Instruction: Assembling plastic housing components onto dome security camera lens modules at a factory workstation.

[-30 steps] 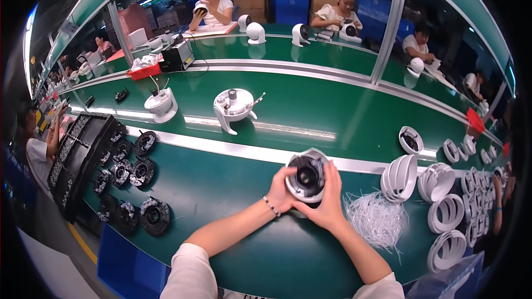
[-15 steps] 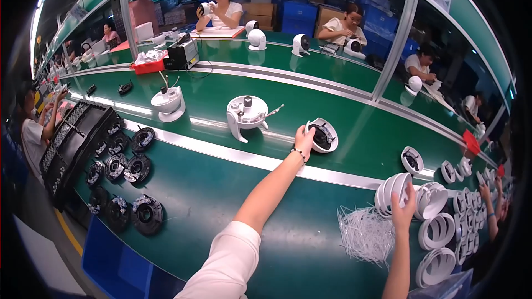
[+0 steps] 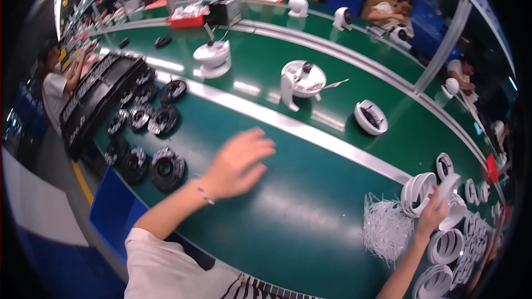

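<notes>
My left hand (image 3: 238,163) is above the green bench with its fingers apart and nothing in them. To its left lie several round black parts (image 3: 168,169) with silvery pieces on them. My right hand (image 3: 431,217), at the right, grips a white plastic ring (image 3: 445,187), tilted and slightly blurred. Beside that hand stand stacked white rings (image 3: 415,194), and a heap of thin clear strips (image 3: 386,230) lies just left of my forearm. Past the metal rail, a white shell with a black insert (image 3: 371,117) rests on the green belt.
A black tray (image 3: 102,97) leans at the left, above a blue bin (image 3: 115,205). On the belt stand a white domed unit with a loose wire (image 3: 303,79) and another white unit (image 3: 213,58). More white rings (image 3: 445,246) line the right. Co-workers sit across and at the left.
My left hand has let go of the white shell on the belt and moved back left over the bench. My right hand now holds a white ring by the stack. The view has shifted.
</notes>
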`<state>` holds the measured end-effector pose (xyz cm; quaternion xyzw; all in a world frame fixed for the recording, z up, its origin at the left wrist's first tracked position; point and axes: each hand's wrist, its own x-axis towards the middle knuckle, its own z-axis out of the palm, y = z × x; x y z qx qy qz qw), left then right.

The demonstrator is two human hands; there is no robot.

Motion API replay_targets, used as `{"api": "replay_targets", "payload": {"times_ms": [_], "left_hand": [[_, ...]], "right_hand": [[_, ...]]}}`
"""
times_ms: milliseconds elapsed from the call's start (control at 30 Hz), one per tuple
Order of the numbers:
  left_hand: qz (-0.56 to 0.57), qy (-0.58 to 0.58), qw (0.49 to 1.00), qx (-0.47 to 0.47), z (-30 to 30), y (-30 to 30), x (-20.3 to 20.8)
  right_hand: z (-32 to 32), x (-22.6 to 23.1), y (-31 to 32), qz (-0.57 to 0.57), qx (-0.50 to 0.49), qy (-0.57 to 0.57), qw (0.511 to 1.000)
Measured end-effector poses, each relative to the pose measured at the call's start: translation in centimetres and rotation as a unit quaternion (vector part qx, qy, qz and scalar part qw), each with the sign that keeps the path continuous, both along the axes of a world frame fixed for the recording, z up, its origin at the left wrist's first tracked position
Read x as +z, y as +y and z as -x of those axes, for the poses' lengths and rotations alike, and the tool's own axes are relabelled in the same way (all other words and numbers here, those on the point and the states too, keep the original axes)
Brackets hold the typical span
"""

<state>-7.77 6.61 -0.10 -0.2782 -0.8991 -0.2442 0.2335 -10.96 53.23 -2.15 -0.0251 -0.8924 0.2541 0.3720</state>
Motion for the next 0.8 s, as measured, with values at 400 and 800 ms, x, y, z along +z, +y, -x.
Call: {"api": "replay_targets", "payload": {"times_ms": [400,800], "left_hand": [[0.304,-0.361,0.807,0.355,-5.0,-11.1,1.3],[-0.024,-0.322,0.927,0.189,-2.2,-8.4,4.3]], "right_hand": [[-6.2,2.4,-14.8,-0.236,0.605,-0.002,0.760],[-6.9,1.2,-13.2,-0.303,0.506,-0.063,0.805]]}}
